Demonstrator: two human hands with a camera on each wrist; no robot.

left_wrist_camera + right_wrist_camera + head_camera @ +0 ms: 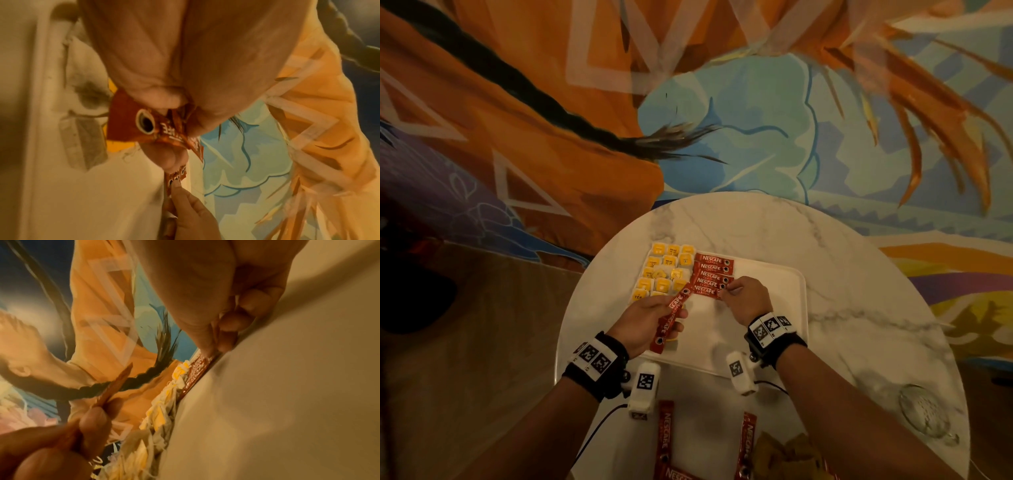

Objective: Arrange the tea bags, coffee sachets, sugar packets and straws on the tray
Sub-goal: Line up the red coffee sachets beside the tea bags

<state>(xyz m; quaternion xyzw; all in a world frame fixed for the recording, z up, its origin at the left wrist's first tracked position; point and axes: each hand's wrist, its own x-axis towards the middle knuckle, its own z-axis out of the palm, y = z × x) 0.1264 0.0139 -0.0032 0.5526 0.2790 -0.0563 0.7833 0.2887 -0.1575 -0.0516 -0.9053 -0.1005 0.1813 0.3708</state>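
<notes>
Building a neat column of coffee sachets [711,276] on the tray [770,301] was judged the step in hand. A spare bundle of sachets [670,318] was gripped in the left hand [650,318] near the tray's front edge, apparently kept ready as supply. The nearest sachet of the column was pinched at its end by the right hand [748,301], seemingly to square it. Tea bags [663,274] lay in rows at the tray's far left corner. More sachets [666,435] waited on the tabletop [859,308], in front of the tray.
</notes>
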